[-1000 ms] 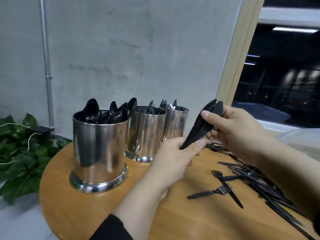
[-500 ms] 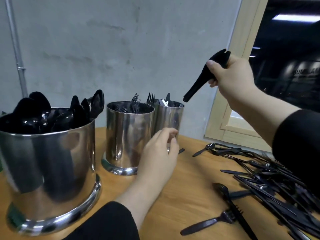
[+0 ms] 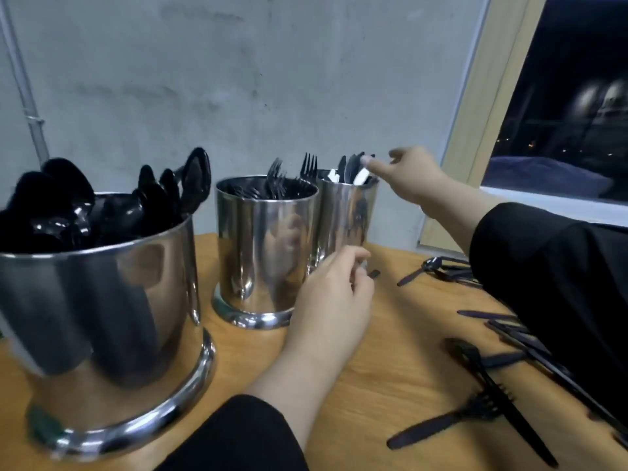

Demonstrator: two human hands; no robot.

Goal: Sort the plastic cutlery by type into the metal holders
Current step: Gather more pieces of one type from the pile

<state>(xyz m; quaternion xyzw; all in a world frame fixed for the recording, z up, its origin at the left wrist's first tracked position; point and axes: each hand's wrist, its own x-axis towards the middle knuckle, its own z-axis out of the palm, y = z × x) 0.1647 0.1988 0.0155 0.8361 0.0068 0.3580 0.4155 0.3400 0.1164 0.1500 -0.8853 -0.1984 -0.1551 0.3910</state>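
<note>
Three shiny metal holders stand in a row on the round wooden table (image 3: 390,351). The near left holder (image 3: 102,317) is full of black spoons, the middle holder (image 3: 265,253) has black forks, and the far holder (image 3: 346,219) has black knives (image 3: 350,168). My right hand (image 3: 411,178) reaches over the far holder with fingers stretched out, one fingertip at the knife tops. My left hand (image 3: 333,300) hovers by the base of the middle holder, fingers loosely curled, holding nothing.
Loose black cutlery (image 3: 509,334) lies scattered on the right of the table, partly under my right sleeve, with a fork (image 3: 441,426) near the front. A concrete wall stands close behind the holders, and a wooden window frame (image 3: 465,113) is at the right.
My right hand carried the bundle of knives from high on the right down to the far holder, where the knives now stand. The view moved closer. My left hand stayed by the middle holder.
</note>
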